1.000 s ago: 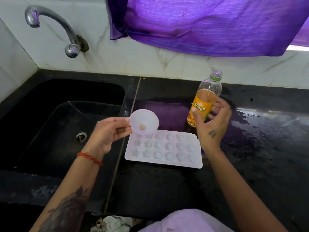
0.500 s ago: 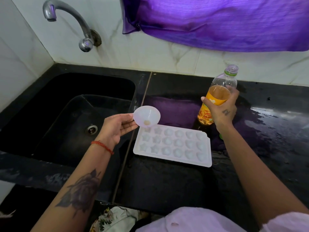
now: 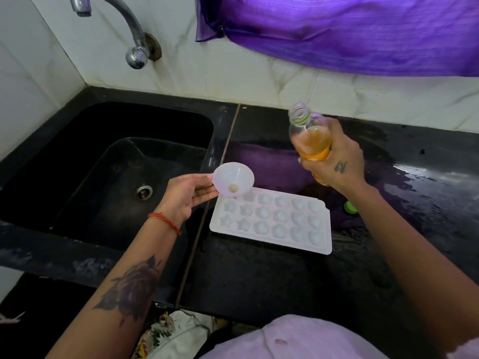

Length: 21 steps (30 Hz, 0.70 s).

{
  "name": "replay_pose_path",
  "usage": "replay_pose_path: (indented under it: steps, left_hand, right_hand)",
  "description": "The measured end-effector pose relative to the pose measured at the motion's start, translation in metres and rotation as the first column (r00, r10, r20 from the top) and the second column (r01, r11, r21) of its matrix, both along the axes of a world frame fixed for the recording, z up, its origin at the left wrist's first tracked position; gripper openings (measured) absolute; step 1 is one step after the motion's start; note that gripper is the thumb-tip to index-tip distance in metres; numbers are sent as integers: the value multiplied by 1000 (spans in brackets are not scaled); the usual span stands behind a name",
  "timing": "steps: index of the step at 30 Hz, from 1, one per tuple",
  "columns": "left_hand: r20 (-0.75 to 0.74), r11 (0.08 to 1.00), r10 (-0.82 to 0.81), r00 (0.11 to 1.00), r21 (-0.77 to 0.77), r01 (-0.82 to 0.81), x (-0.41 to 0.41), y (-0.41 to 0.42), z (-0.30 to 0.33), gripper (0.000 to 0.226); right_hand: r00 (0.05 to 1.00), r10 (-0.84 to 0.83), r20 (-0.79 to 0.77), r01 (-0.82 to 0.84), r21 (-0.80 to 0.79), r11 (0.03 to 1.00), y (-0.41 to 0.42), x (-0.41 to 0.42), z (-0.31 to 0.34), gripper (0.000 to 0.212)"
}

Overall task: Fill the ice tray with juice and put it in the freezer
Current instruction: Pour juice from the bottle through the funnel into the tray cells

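A white ice tray (image 3: 272, 219) with star and round moulds lies flat on the black counter, its cells looking dry. My left hand (image 3: 187, 193) pinches the rim of a small white funnel (image 3: 233, 179), held over the tray's far left corner. My right hand (image 3: 334, 159) grips an uncapped clear bottle of orange juice (image 3: 308, 134), lifted off the counter and tilted left toward the funnel, behind the tray's far edge. The bottle's green cap (image 3: 350, 206) lies on the counter right of the tray.
A black sink (image 3: 108, 161) with a drain sits left of the tray, under a chrome tap (image 3: 129, 29). The counter (image 3: 427, 193) on the right is wet. A purple cloth (image 3: 350, 29) hangs over the white tiled wall behind.
My right hand closed on the juice bottle, lifted it off the counter and tilted its mouth left. The funnel in my left hand stayed over the tray's corner.
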<state>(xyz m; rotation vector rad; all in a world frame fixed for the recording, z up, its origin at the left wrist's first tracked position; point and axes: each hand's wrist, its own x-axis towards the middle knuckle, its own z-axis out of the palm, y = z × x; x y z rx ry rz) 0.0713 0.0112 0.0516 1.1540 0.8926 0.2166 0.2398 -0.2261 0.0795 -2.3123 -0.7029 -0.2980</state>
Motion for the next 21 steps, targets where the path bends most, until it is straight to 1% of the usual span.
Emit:
replay_pose_path:
  steps: [4, 8, 14, 21]
  left_hand:
    - [6, 1000, -3, 1000, -4, 3, -1, 0, 1, 8]
    - [22, 1000, 2, 1000, -29, -1, -1, 1, 3, 7]
    - [19, 1000, 6, 1000, -16, -6, -1, 3, 4, 7]
    - [10, 1000, -4, 1000, -21, 4, -1, 4, 3, 6]
  right_hand:
    - [987, 133, 90, -108, -247, 963, 11, -6, 4, 75]
    - [971, 203, 126, -135, -412, 901, 17, -11, 0, 76]
    - [947, 265, 180, -137, -520, 843, 21, -12, -2, 67]
    - [942, 253, 219, -66, -620, 781, 28, -10, 0, 62]
